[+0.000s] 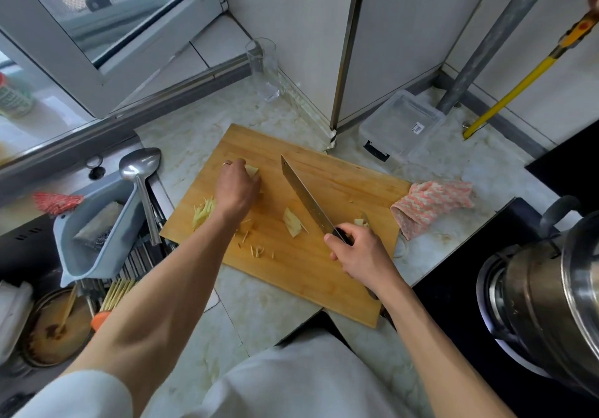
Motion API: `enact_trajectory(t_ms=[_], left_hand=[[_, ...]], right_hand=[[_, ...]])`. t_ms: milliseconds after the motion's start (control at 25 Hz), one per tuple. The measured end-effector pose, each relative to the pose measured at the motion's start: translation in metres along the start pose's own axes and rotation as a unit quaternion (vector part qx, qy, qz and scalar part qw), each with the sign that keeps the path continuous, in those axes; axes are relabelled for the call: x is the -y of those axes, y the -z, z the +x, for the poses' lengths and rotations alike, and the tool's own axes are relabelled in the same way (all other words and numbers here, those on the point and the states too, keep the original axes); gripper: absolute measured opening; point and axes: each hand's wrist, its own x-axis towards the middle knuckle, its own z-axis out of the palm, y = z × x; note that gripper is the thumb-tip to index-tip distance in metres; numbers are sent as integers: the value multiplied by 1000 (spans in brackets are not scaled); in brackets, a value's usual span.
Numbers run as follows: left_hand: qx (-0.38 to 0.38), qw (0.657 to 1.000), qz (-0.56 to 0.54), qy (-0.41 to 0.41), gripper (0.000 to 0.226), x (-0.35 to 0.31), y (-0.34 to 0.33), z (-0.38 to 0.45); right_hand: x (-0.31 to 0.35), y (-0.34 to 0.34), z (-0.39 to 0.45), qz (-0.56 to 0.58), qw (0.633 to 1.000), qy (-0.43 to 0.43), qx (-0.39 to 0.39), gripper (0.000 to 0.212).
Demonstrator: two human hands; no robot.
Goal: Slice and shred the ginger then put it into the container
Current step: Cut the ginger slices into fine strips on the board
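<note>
Pink-and-white zigzag cloth (pixel 432 205)

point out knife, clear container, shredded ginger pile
knife (pixel 304 195): head view, middle of the blade.
clear container (pixel 400 122): head view, its clear floor.
shredded ginger pile (pixel 203 211): head view, centre of the shreds, left of the wrist.

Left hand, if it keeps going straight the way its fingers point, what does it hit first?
Likely the ginger slices right at the left hand fingertips, which already seem to touch them. Beyond lies bare cutting board. Depth is uncertain.
</note>
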Motion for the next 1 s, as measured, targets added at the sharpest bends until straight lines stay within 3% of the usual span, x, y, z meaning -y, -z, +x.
enact_trajectory(t_ms=[80, 160, 320, 440, 640, 800, 880, 1000], left_hand=[[7, 999, 49, -20, 12, -3, -2, 6], [-3, 999, 45, -28, 12, -5, -4, 9], [0, 991, -129, 32, 18, 6, -3, 8], [2, 983, -177, 51, 28, 19, -1, 3], [9, 994, -109, 21, 38, 27, 0, -4], [-53, 996, -58, -37, 35, 18, -2, -32], [-16, 996, -80, -39, 25, 11, -11, -56], [66, 992, -107, 25, 19, 5, -32, -93]], right_hand=[[2, -2, 2, 2, 1000, -1, 1, 31], [2, -2, 4, 2, 1000, -5, -2, 30], [1, -1, 6, 0, 1000, -16, -11, 29], [1, 0, 6, 2, 1000, -17, -17, 27], [0, -1, 3, 3, 1000, -19, -21, 25], [-5, 1, -4, 6, 1000, -25, -17, 24], [-8, 1, -8, 4, 1000, -24, -11, 27], [-10, 1, -12, 2, 1000, -20, -6, 33]])
